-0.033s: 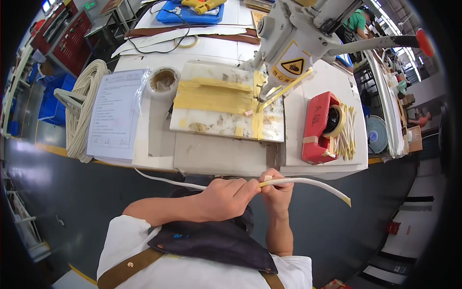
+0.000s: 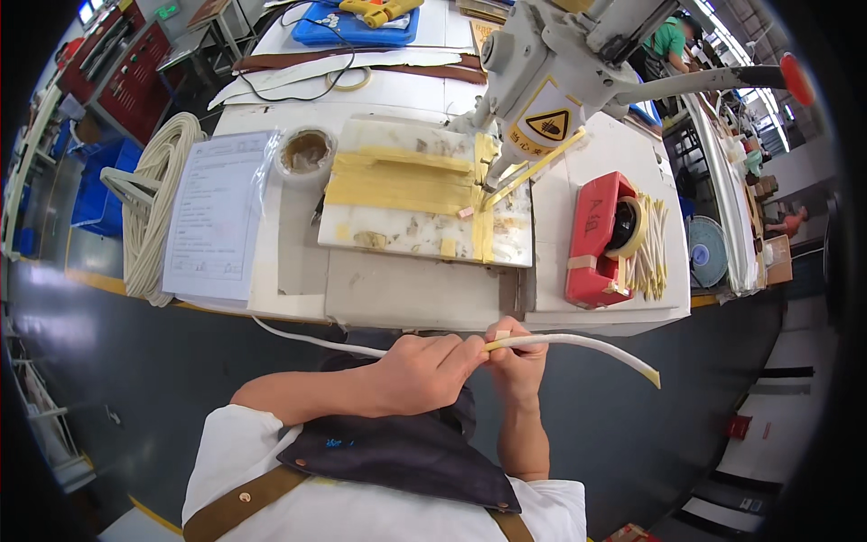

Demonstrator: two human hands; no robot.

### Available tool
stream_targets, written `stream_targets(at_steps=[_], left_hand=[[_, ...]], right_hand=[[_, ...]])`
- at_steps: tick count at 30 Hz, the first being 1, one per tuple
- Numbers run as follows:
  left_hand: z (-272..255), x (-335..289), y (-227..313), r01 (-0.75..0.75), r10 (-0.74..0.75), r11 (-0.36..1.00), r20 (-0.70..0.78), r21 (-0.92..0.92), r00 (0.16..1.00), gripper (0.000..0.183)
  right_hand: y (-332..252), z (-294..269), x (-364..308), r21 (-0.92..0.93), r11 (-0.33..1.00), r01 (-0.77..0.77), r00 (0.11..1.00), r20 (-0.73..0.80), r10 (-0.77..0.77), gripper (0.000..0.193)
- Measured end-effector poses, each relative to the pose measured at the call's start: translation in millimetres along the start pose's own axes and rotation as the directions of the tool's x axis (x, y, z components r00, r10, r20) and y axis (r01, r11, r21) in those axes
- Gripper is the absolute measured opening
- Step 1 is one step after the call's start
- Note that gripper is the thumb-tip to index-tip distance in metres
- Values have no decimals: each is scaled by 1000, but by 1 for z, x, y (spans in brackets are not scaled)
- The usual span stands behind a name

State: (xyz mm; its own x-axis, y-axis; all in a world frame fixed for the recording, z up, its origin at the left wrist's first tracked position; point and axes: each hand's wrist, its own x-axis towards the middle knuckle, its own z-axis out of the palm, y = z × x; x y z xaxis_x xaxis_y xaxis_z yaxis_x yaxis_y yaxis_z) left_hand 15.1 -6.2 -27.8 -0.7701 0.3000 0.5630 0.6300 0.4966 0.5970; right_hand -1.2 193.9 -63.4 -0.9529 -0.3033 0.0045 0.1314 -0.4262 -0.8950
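Observation:
In front of the bench edge, my left hand [image 2: 424, 372] is closed round a white cord [image 2: 587, 341]. My right hand [image 2: 518, 363] pinches the same cord just to the right, thumb and fingers pressed close to the left fingertips. A yellowish band of tape [image 2: 499, 344] shows on the cord between the two hands. The cord's free end, yellow at its tip, curves down to the right. Its other side runs left from my left hand toward the bench edge. A small pale piece stands up by my right fingers; what it is I cannot tell.
On the bench stand a grey lever press [image 2: 533, 86], a white board with yellow tape [image 2: 397, 185], a red tape dispenser [image 2: 591, 239] and several short cord pieces [image 2: 652, 253]. Further left are a tape roll [image 2: 305, 152], a paper sheet [image 2: 217, 212] and a cord coil [image 2: 149, 212].

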Motion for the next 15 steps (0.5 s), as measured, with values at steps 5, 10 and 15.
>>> stream_targets(at_steps=[5, 10, 15], left_hand=[[-27, 27, -14, 841, -353, -6, 788, -541, 505, 23], [-33, 24, -31, 851, -221, -195, 867, -488, 447, 28], [-41, 21, -24, 781, -570, 443, 535, -439, 624, 22]], right_hand=[[8, 19, 9, 389, 916, -96, 994, 85, 68, 19], [-5, 13, 34, 413, 876, -248, 902, 428, 53, 16], [-34, -1, 62, 172, 985, 1, 998, -62, 10, 16]])
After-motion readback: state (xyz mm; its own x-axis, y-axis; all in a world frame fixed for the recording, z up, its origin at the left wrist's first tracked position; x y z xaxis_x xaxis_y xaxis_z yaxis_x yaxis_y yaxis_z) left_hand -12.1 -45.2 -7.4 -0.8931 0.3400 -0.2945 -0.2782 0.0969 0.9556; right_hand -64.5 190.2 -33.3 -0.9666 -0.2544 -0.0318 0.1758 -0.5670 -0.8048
